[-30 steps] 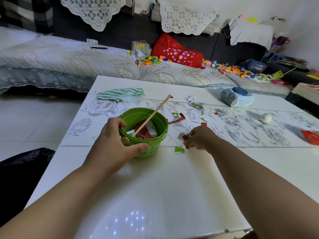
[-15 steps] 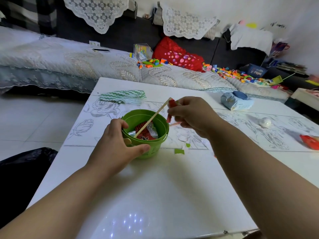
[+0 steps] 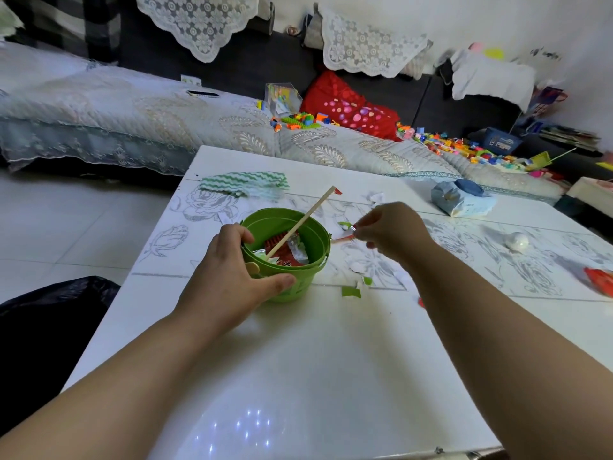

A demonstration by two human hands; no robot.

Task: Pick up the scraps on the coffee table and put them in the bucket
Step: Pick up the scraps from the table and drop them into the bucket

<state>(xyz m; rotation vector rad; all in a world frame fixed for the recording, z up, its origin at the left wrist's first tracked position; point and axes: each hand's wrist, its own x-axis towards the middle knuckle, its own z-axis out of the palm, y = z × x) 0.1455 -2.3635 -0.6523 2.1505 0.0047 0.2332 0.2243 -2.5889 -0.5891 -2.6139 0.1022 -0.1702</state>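
We see two hands. The left hand (image 3: pixel 232 277) has its grip clenched around the near-left wall of the one green bucket (image 3: pixel 300 227), thumb across the front wall and fingers hooked over the rim. The right hand (image 3: pixel 393 232) hovers just right of the bucket rim, above the table (image 3: pixel 298 376); its fingertips pinch a small scrap (image 3: pixel 352 228), partly hidden by the fingers, so we cannot tell its full shape.

The bucket stands upright on the table. It holds red and silver wrapper pieces (image 3: pixel 293 252) and one wooden stick (image 3: pixel 303 222). The stick leans on the far-right rim; its long axis runs from the bucket floor at lower left to upper right, and the upper end, which carries a red tip, points away from us.

Scraps on the table: two green pieces (image 3: pixel 351 291) lie close together just right of the bucket base, one small red piece (image 3: pixel 421 303) lies beside the right forearm, and several white pieces (image 3: pixel 356 267) lie between the bucket and the right arm; their exact count is unclear.

Farther out we count one green-and-white patterned cloth (image 3: pixel 245 182) behind the bucket, one blue tissue pack (image 3: pixel 462 199), one white ball (image 3: pixel 518 241) and one red object (image 3: pixel 601 280) at the right edge.
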